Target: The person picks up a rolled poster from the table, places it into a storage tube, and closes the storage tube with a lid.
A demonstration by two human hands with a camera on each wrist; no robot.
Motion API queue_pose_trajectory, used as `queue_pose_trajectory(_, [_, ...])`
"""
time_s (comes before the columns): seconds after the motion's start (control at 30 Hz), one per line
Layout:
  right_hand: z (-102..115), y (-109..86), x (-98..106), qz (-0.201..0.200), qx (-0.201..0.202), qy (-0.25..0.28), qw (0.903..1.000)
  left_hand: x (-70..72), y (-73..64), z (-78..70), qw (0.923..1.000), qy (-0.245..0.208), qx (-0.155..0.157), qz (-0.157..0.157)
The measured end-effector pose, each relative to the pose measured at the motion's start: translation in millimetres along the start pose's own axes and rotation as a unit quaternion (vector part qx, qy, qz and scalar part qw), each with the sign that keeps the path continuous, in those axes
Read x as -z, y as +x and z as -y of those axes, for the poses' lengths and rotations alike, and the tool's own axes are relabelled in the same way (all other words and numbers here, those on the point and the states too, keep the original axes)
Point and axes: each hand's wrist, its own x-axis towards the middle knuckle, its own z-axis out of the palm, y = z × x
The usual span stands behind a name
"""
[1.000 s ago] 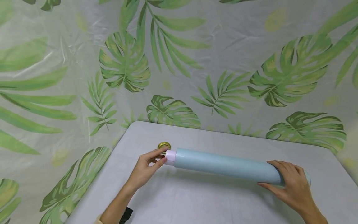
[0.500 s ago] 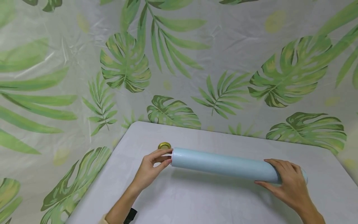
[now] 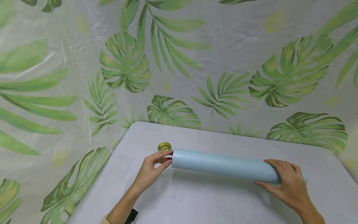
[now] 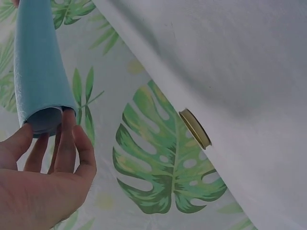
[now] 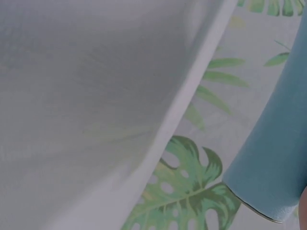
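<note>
A long light blue tube (image 3: 215, 163) is held slanting above the white table, its shadow falling below. Around its right end wraps my right hand (image 3: 292, 180), thumb in front and fingers over the top. My left hand (image 3: 151, 169) is at the open left end. In the left wrist view, the thumb and fingers (image 4: 67, 148) of this hand span the opening at the rim, and a pale roll (image 4: 45, 122) shows inside the tube. Only a sliver of my right hand (image 5: 303, 211) appears in the right wrist view, beside the tube's dark-edged end (image 5: 256, 208).
Near the far left of the white table (image 3: 201, 202) lies a round gold lid (image 3: 164, 146), just beyond my left fingertips. A black object (image 3: 131, 216) is partly hidden by my left forearm. Behind the table hangs a leaf-patterned sheet (image 3: 179, 62).
The pale lilac roll that stuck out of the tube's left end has slid inside. My left hand moved slightly right with it, and the tube shifted a little left in my right hand's grip.
</note>
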Motion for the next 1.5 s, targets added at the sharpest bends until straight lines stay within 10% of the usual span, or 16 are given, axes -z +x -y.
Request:
queue_pose_trajectory(0.2, [-2,2.0,2,-0.023,0.012,-0.007,0.9996,5.0,8.0,6.5,0.9994,0.031,-0.016,-0.005])
queue_pose_trajectory(0.3, [-3,3.0,3,-0.021,0.007,-0.006,0.9997,14.1,16.3,21.7,0.9926,0.118,-0.016,-0.022])
queue_pose_trajectory(0.4, [-4,2.6,4,-0.017,-0.002,-0.002,0.9999,23.6,25.4,43.6,0.9638,0.267,-0.004,-0.006])
queue_pose_trajectory(0.5, [-4,1.3,4,-0.016,-0.006,0.001,0.9999,30.6,32.2,62.2,0.9172,0.394,0.012,0.06])
queue_pose_trajectory(0.63, [-5,-0.4,4,-0.014,-0.006,0.0,0.9999,34.6,36.0,74.6,0.8938,0.416,0.039,0.162])
queue_pose_trajectory(0.77, [-5,-0.8,3,-0.015,-0.005,-0.003,0.9999,35.8,34.4,70.6,0.8947,0.398,0.042,0.199])
queue_pose_trajectory(0.97, [-6,-1.2,3,-0.013,-0.003,-0.007,0.9999,37.6,30.1,56.5,0.901,0.409,-0.005,0.145])
queue_pose_trajectory(1.23, [-8,-1.1,5,-0.03,0.002,-0.007,0.9995,25.7,38.6,65.3,0.8729,0.461,0.014,0.158])
queue_pose_trajectory(1.5, [-8,0.2,6,-0.031,0.0,-0.006,0.9995,30.7,34.8,67.0,0.8819,0.446,0.01,0.152])
